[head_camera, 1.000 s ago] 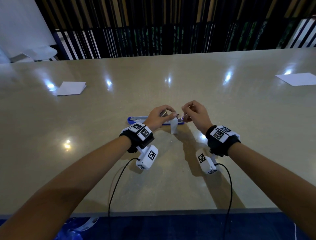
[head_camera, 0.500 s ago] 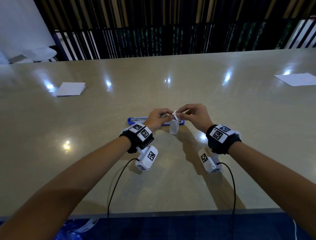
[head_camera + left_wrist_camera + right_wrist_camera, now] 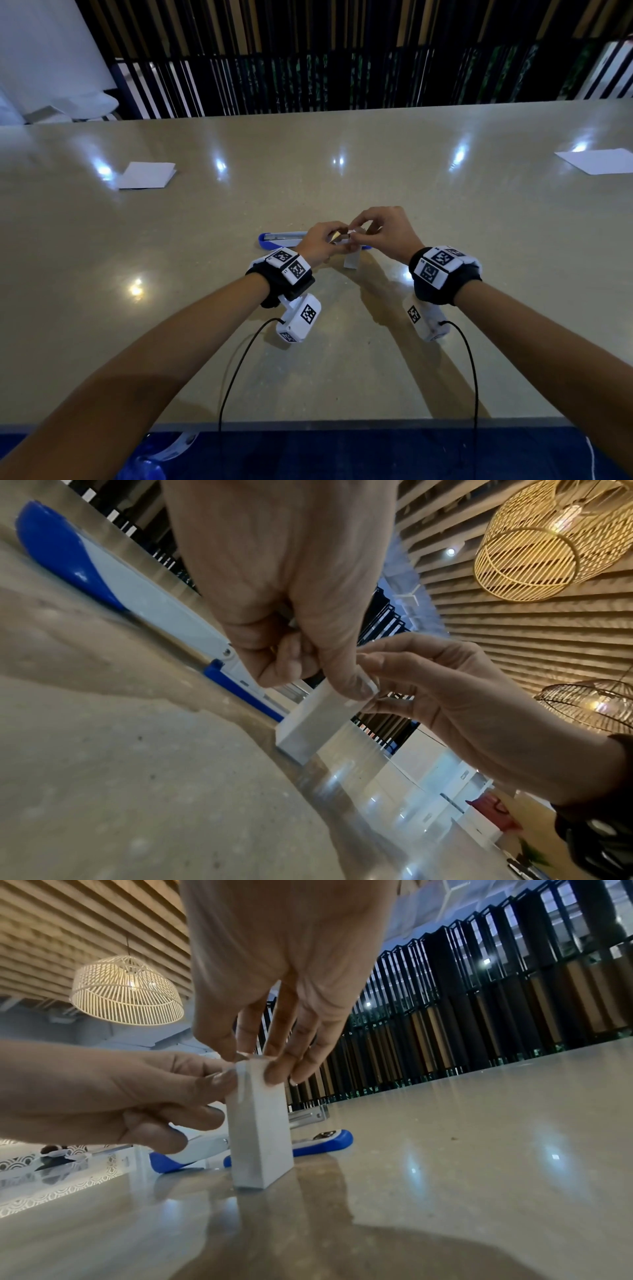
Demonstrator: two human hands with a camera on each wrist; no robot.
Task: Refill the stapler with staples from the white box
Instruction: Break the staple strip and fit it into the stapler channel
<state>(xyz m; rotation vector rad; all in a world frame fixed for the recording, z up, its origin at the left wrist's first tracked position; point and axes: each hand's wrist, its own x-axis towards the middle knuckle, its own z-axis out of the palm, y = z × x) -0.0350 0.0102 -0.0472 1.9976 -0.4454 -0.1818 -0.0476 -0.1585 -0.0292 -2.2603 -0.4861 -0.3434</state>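
A small white box (image 3: 260, 1129) stands upright on the table; it also shows in the head view (image 3: 352, 262) and the left wrist view (image 3: 308, 723). My left hand (image 3: 219, 1077) pinches its top edge from the left between thumb and forefinger. My right hand (image 3: 253, 1064) comes from above, its thumb and fingertips (image 3: 274, 1074) pinching the top end of the box. Just behind the box lies the blue-and-white stapler (image 3: 322, 1144), opened out flat (image 3: 281, 240). What is inside the box is hidden by the fingers.
A folded white paper (image 3: 147, 175) lies far left on the beige table (image 3: 342, 359), and another sheet (image 3: 597, 161) far right. A dark slatted railing runs behind the table's far edge. The near edge is close to my forearms.
My right hand has moved from beside the stapler onto the top of the box. A flap that stood up half a second ago is now under the fingertips. The left hand stays.
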